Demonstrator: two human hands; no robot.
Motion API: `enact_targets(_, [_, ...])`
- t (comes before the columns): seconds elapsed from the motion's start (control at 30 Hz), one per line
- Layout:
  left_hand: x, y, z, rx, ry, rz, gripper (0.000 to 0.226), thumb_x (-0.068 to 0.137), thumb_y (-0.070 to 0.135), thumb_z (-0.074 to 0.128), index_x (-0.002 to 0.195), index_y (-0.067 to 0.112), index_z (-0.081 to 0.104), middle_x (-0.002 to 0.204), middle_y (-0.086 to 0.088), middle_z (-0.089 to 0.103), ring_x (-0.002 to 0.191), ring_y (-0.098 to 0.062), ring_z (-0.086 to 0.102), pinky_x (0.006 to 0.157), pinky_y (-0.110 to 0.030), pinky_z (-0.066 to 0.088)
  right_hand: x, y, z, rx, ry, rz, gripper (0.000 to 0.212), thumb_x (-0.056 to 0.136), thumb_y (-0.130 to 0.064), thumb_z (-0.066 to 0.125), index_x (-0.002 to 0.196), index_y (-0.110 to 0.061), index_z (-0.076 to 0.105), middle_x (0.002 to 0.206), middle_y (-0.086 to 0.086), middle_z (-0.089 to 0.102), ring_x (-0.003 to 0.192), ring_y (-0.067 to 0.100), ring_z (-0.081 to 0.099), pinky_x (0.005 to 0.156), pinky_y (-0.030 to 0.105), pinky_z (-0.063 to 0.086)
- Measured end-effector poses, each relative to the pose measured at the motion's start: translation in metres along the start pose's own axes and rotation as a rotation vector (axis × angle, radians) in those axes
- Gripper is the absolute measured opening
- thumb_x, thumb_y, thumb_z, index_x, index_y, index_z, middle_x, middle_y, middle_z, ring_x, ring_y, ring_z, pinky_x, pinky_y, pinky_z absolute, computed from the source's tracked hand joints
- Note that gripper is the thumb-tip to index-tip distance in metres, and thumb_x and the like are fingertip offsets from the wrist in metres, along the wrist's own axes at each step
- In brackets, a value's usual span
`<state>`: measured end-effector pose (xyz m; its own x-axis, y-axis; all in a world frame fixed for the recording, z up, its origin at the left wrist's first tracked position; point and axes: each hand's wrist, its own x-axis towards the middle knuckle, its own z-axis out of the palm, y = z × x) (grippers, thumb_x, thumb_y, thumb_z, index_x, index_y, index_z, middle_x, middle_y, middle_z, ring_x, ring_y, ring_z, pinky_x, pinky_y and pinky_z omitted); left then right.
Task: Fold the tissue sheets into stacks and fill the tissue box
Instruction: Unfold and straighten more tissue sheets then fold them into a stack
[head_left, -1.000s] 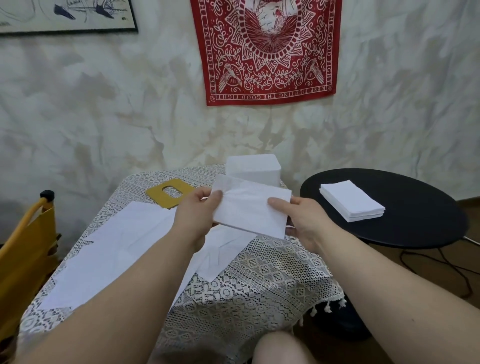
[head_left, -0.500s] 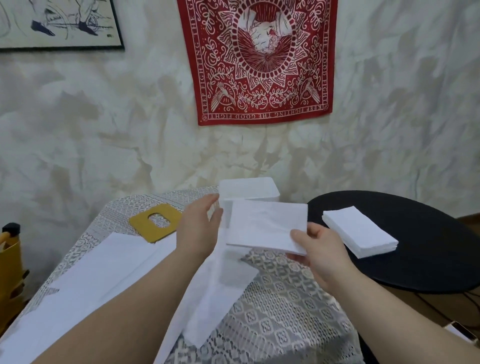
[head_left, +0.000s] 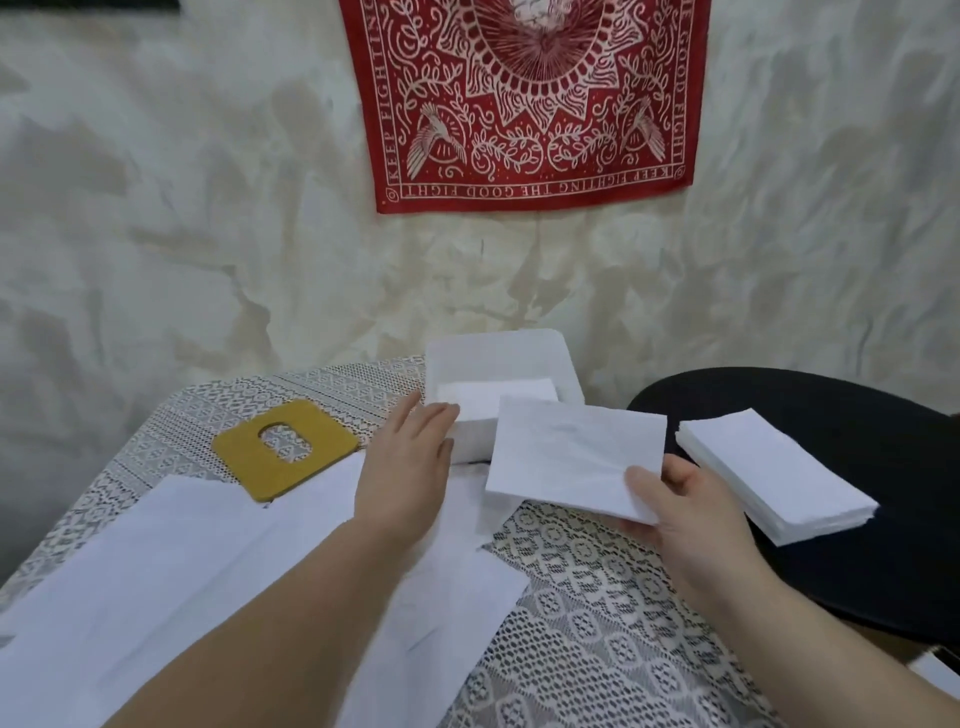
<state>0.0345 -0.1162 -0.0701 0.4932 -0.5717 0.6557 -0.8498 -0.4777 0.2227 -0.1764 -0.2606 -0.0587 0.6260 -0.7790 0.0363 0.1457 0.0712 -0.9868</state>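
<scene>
A lace-covered worktop (head_left: 597, 597) carries long, flat, unfolded tissue sheets (head_left: 218, 561) left of the white, round-cornered tissue box (head_left: 498, 358). Right of the box, a round black side table (head_left: 857, 561) bears a squared stack of folded tissues (head_left: 774, 473). Left of the box lies a mustard lid (head_left: 285, 452) with an oval slot. The right hand (head_left: 691, 525) pinches a folded tissue (head_left: 571, 457) just before the box, whose inside shows folded tissue. The left hand (head_left: 410, 467), fingers relaxed, touches the box.

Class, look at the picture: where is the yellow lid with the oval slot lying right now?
The yellow lid lies flat on the lace tablecloth, left of the white tissue box and just beyond the left hand.
</scene>
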Motion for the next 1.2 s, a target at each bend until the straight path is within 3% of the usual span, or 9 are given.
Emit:
enact_targets(0.1, [-0.015,0.006,0.000,-0.066,0.035,-0.050,0.027,0.091,0.010,0.059,0.117,0.013,0.066,0.121,-0.002,0.065,0.127,-0.027,0.048,0.105,-0.031,0.026,-0.008,0.004,-0.003,0.011,0.006,0.010,0.014,0.093,-0.009,0.055,0.099,-0.015,0.065,0.101,0.001,0.071,0.095,0.020,0.067,0.080,0.041,0.057])
enact_targets(0.3, [-0.020,0.017,-0.002,-0.242,0.050,-0.226,0.020,0.093,0.018,0.058,0.107,0.018,0.072,0.120,0.008,0.064,0.114,-0.013,0.057,0.095,-0.022,0.039,-0.014,0.002,0.007,0.047,-0.037,0.008,0.014,0.093,-0.009,0.054,0.099,-0.013,0.066,0.097,-0.001,0.073,0.095,0.019,0.068,0.078,0.038,0.055])
enact_targets(0.6, [-0.024,0.026,0.000,-0.471,0.068,-0.338,0.028,0.091,0.033,0.059,0.115,0.021,0.066,0.123,0.019,0.055,0.121,0.000,0.046,0.104,-0.020,0.032,0.021,-0.025,0.020,0.052,0.019,0.008,0.012,0.097,-0.006,0.048,0.100,-0.010,0.059,0.103,0.003,0.066,0.086,0.020,0.064,0.059,0.029,0.058])
enact_targets(0.8, [-0.025,0.026,-0.003,-0.537,0.060,-0.364,0.030,0.093,0.033,0.054,0.119,0.023,0.064,0.124,0.020,0.054,0.123,0.000,0.045,0.106,-0.021,0.031,0.054,-0.041,0.051,-0.060,-0.014,-0.009,0.017,0.097,-0.007,0.045,0.104,-0.015,0.058,0.107,0.002,0.060,0.096,0.024,0.059,0.062,0.033,0.059])
enact_targets(1.0, [-0.028,0.026,-0.005,-0.525,0.063,-0.348,0.033,0.093,0.032,0.053,0.123,0.022,0.061,0.124,0.023,0.048,0.120,0.009,0.038,0.097,0.003,0.018,0.066,-0.036,0.076,-0.211,-0.044,0.033,0.019,0.097,-0.004,0.040,0.105,-0.012,0.055,0.109,0.002,0.054,0.087,0.017,0.055,0.061,0.029,0.060])
enact_targets(1.13, [-0.028,0.025,-0.004,-0.511,0.056,-0.333,0.034,0.093,0.030,0.052,0.125,0.022,0.060,0.125,0.023,0.047,0.123,0.007,0.038,0.103,-0.008,0.022,0.067,-0.040,0.082,-0.282,-0.084,0.080,0.021,0.097,-0.004,0.039,0.103,-0.011,0.057,0.114,0.006,0.054,0.080,0.019,0.057,0.066,0.033,0.060])
enact_targets(1.2, [-0.028,0.024,-0.004,-0.498,0.061,-0.322,0.034,0.093,0.030,0.052,0.125,0.021,0.060,0.125,0.022,0.048,0.123,0.005,0.038,0.104,-0.010,0.022,0.069,-0.044,0.081,-0.345,-0.088,0.071,0.019,0.095,-0.004,0.040,0.098,-0.010,0.059,0.105,0.007,0.055,0.079,0.022,0.057,0.064,0.034,0.059])
